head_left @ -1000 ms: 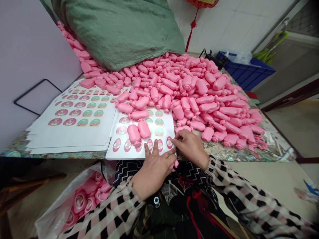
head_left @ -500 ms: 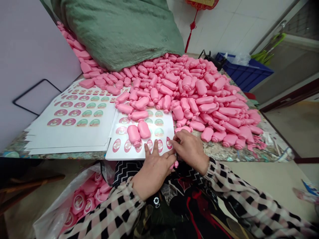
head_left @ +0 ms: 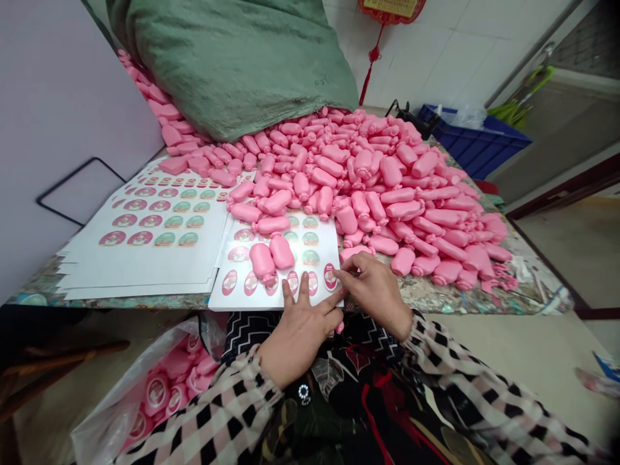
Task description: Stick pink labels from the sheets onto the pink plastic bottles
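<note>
My left hand (head_left: 305, 326) lies on the near right part of a sticker sheet (head_left: 223, 301), fingers spread. Under its palm, at the sheet's edge, part of a pink bottle (head_left: 340, 328) shows. My right hand (head_left: 371, 284) is at the sheet's right edge, thumb and index finger pinched on an oval pink sticker (head_left: 330, 276), which looks partly lifted. Two pink bottles (head_left: 262, 261) (head_left: 281, 252) lie side by side on the sheet, left of my hands. Other oval stickers (head_left: 229, 282) line the sheet's near edge.
A large heap of pink bottles (head_left: 392, 171) covers the table behind and to the right. A green sack (head_left: 232, 64) leans over it. More sticker sheets (head_left: 140, 265) are stacked at left. Below the table edge, a plastic bag (head_left: 104, 413) holds labelled bottles. A blue crate (head_left: 475, 145) stands behind.
My right thumb and index finger have moved slightly with the oval sticker, which now shows more fully. My left hand stays spread on the sheet. The view has shifted a little.
</note>
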`<state>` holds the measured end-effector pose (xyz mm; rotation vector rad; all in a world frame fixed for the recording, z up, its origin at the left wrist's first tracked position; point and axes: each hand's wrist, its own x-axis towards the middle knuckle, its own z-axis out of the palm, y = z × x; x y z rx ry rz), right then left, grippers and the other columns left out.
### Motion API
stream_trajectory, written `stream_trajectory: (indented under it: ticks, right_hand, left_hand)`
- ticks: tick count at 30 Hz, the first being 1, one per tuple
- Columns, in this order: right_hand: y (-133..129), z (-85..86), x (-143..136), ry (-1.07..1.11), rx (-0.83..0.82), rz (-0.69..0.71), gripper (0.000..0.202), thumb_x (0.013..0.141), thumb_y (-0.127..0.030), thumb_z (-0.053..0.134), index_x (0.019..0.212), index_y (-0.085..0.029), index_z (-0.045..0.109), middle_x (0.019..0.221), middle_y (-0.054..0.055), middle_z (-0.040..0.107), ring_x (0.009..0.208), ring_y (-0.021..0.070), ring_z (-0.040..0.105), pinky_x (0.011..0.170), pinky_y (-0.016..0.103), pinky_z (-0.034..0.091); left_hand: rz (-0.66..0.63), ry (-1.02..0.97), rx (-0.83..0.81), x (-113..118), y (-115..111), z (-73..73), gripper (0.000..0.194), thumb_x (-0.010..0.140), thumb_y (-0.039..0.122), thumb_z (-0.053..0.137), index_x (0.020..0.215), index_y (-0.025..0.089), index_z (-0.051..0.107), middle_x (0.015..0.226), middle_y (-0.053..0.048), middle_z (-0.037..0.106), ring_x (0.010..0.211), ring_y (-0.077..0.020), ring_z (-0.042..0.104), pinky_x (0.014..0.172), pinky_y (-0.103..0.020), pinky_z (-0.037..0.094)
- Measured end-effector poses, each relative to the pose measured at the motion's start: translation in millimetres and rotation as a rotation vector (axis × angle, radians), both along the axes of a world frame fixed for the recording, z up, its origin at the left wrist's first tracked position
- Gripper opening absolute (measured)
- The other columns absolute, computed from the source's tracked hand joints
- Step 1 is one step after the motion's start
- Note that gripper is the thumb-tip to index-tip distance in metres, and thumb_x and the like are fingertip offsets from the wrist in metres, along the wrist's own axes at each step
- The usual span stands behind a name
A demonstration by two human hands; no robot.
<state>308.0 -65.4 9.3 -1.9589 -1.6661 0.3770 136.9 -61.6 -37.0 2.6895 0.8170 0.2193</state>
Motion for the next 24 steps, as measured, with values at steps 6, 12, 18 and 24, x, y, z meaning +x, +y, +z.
stream_trajectory:
  ticks: [6, 12, 18, 24]
  right_hand:
    - [-3, 1.5, 14, 0.174, 0.132, -0.047, 0.018, 0.079, -0.037, 0.062, 0.071, -0.02, 0.061, 0.075, 0.0, 0.06, 0.07, 0.0148, 0.053, 0.062, 0.027, 0.039]
    - [-13, 7.9, 34, 0.676, 0.125, -0.121, 0.021, 0.071, -0.036, 0.071, 0.07, -0.018, 0.06, 0.068, -0.001, 0.06, 0.063, 0.0128, 0.053, 0.061, 0.027, 0.042]
    - [-24, 21.3, 21, 0.938, 0.086, -0.049, 0.02, 0.069, -0.033, 0.074, 0.073, -0.019, 0.061, 0.072, -0.001, 0.062, 0.065, 0.0121, 0.055, 0.063, 0.027, 0.044]
    - [-28, 25.1, 2, 0.813, 0.064, 0.005, 0.023, 0.069, -0.036, 0.073, 0.067, -0.018, 0.059, 0.067, -0.001, 0.059, 0.062, 0.0122, 0.052, 0.059, 0.027, 0.042]
  left_hand:
    - [-0.008, -0.016, -0.088, -3, -1, 16.3, 0.023, 0.084, 0.022, 0.052, 0.105, 0.03, 0.059, 0.144, 0.003, 0.038, 0.134, -0.048, 0.0, 0.09, -0.08, -0.006]
    - [0.119, -0.397, -0.529, -12, -8, 57.9, 0.021, 0.083, 0.032, 0.055, 0.102, 0.024, 0.056, 0.117, -0.006, 0.06, 0.117, -0.0303, 0.047, 0.102, -0.057, 0.026]
    - [0.447, -0.952, -1.595, 5, 5, 61.7, 0.045, 0.084, 0.061, 0.036, 0.1, 0.022, 0.049, 0.07, -0.001, 0.056, 0.055, -0.0134, 0.055, 0.053, -0.027, 0.046]
    - [0.557, -1.098, -1.787, 24, 10, 55.4, 0.043, 0.081, 0.06, 0.043, 0.099, 0.021, 0.051, 0.071, -0.001, 0.058, 0.053, -0.0132, 0.056, 0.047, -0.024, 0.043]
